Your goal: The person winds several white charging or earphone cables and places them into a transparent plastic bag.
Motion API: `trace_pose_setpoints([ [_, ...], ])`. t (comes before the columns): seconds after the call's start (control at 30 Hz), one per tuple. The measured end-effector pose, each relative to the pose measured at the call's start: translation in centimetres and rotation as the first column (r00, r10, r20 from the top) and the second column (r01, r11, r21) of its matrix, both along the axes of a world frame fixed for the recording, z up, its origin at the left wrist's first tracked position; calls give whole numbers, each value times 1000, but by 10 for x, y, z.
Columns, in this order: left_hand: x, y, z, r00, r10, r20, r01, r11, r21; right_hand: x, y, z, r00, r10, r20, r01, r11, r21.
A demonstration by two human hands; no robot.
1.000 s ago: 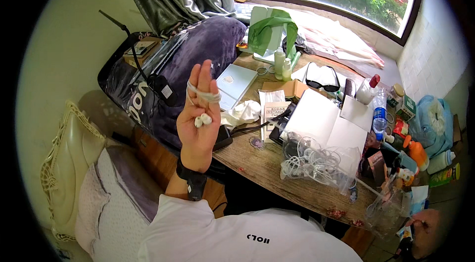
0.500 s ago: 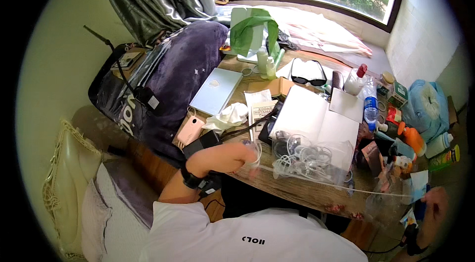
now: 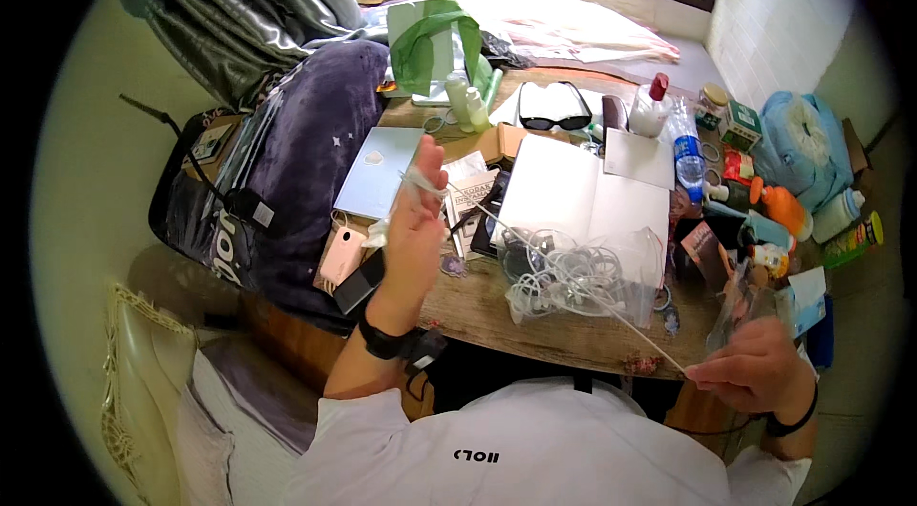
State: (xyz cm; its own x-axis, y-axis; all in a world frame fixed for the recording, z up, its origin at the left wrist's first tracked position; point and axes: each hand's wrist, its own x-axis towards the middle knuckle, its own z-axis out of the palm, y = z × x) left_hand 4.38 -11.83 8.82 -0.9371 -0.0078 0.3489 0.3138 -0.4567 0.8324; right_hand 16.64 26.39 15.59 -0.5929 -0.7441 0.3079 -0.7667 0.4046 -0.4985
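Observation:
A thin white cable (image 3: 626, 320) stretches taut between my two hands, slanting over the desk. My left hand (image 3: 417, 234) is raised above the desk's left part, fingers pointing up, with the cable looped around them. Past the desk's front right edge, my right hand (image 3: 755, 367) is closed, pinching the cable between thumb and fingertips. Beneath the stretched length lies a tangled heap of white and grey cables (image 3: 564, 281) with clear plastic. That heap partly covers an open notebook (image 3: 549, 186) with blank pages.
Left of the notebook are a light blue laptop-like slab (image 3: 377, 172), a pink power bank (image 3: 342, 255) and a black box (image 3: 361, 284). Sunglasses (image 3: 554, 114) rest farther back. A water bottle (image 3: 688, 157), an orange bottle (image 3: 785, 210) and several packages crowd the right side.
My left hand has risen and moved away from the desk's front edge, fingers now upright. My right hand has come inward from the far right. The view has shifted slightly.

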Motion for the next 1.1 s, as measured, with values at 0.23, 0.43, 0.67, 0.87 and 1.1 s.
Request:
trace_pose_setpoints([
  [0.23,6,-4,-27,831,-510,-221,-161,160,-974,-20,10,27,897,-238,-373,163,962,-221],
  [0.43,53,-31,-5,745,-664,66,646,693,-320,-46,6,13,832,-555,15,528,783,-329],
  [0.67,42,-7,11,947,-321,-5,301,884,358,-42,-47,-13,954,-283,98,288,957,-33],
  [0.87,34,42,12,975,-220,41,223,949,-223,-33,-70,-11,987,61,147,-81,987,138],
  [1.1,40,65,-14,717,-642,-272,-134,256,-957,-41,-62,4,994,47,101,-9,938,-347],
])
